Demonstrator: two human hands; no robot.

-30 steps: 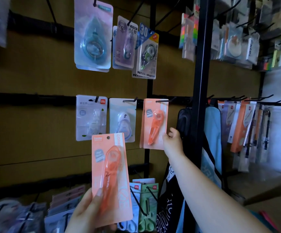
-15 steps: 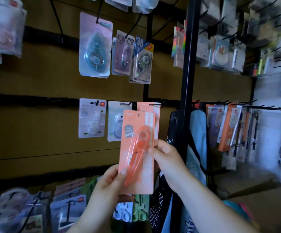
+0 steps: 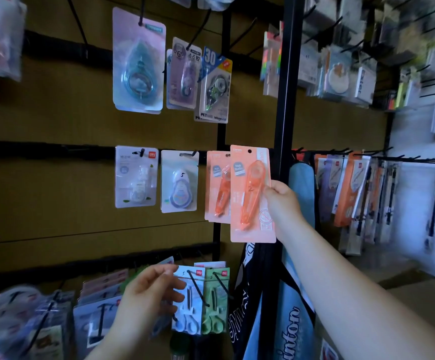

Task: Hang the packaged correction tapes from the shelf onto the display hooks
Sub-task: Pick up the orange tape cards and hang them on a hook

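The right hand pinched the right edge of an orange correction tape pack. The pack was held up straight by the middle row of hooks, just left of a black pole. It partly covered another orange pack that hung there. The held pack had a small round hole at its top. I could not tell if a hook was in it. The left hand was low down, with loose fingers and nothing in it. It was in front of a blue scissors pack and near a green scissors pack.
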